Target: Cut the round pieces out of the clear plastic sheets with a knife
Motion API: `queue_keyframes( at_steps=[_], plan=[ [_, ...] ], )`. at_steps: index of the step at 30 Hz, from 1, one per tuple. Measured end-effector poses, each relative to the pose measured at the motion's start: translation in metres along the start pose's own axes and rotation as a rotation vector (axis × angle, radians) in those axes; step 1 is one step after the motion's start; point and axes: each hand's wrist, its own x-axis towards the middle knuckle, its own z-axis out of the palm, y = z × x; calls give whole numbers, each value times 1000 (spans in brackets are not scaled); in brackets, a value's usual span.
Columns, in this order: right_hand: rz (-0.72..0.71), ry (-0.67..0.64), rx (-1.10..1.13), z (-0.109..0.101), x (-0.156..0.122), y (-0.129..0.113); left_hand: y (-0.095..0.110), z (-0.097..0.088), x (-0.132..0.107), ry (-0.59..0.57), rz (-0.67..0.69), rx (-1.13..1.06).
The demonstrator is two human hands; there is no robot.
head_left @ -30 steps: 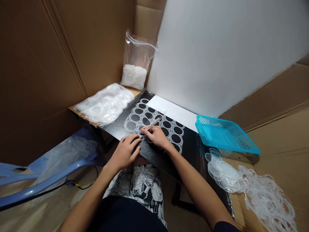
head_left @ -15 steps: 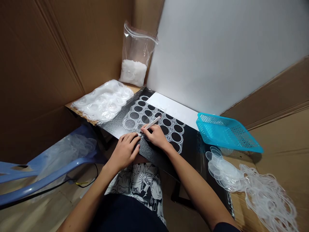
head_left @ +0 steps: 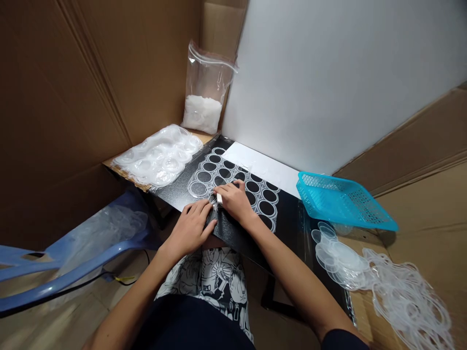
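A clear plastic sheet with rows of round outlines lies on the black tabletop. My right hand is closed over the sheet's near edge, gripping a white pen-like tool. Only a short pale piece of this tool shows; its working end is hidden. Just to the left, my left hand rests palm down at the table's near edge, fingers stretched out and thumb apart. Its fingertips are close to the sheet's lower corner and hold nothing I can see.
Stacked clear round-patterned sheets lie on cardboard at left. Behind stands a zip bag with white contents. White paper lies along the back. At right are a blue basket, clear discs and a heap of clear rings.
The white tool stood out above my right hand, leaning up to the right; now it is mostly covered and turned. My right fingers have shifted around it. My left hand stays nearly in place.
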Motion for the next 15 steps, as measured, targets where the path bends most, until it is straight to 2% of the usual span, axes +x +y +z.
queue_keyframes(
  at_steps=[5, 9, 12, 15],
  plan=[
    [84, 60, -187, -12, 40, 32, -3, -2, -7, -16, -3, 17],
    [217, 158, -216, -25, 79, 63, -1, -1, -8, 0, -14, -8],
    [307, 248, -57, -26, 94, 63, -3, -1, -9, 38, 1, -84],
    [220, 218, 325, -12, 89, 37, -15, -2, -11, 125, -32, -123]
  ],
)
